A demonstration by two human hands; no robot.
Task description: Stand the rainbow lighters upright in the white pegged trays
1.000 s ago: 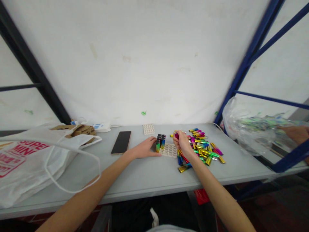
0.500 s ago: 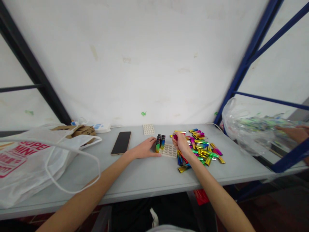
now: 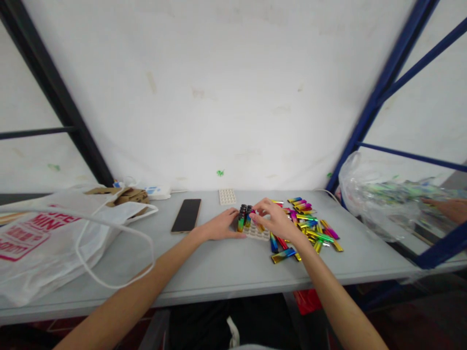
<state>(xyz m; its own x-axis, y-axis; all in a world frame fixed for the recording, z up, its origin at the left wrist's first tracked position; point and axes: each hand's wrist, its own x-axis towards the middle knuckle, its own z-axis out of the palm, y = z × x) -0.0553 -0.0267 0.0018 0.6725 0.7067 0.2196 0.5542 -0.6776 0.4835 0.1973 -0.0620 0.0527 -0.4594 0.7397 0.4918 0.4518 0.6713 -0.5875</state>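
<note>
- A pink-and-yellow tube point(image 3: 260, 226) is sitting in the fingertips of the right hand point(image 3: 275, 219), which is pinching it over the tray; whether its lower end is touching a hole cannot be told.
- The pale tray point(image 3: 257, 236) is lying between the two hands, partly covered by the right one.
- Upright dark-topped tubes point(image 3: 241, 222) are standing in the tray, just beside the left hand's fingers.
- The left hand point(image 3: 221, 226) is curving around the tray's left side, thumb and fingers spreading apart; whether it is gripping anything cannot be told.
- A heap of loose shiny tubes point(image 3: 313, 233) is lying just right of the right hand.
- A second tray point(image 3: 227, 197) is resting beyond the left hand, near the wall.
- A phone point(image 3: 187, 215) is lying left of the left hand.
- A white bag point(image 3: 34, 238) is resting farther left.
- A clear bag point(image 3: 359, 194) is standing well right of the right hand.
</note>
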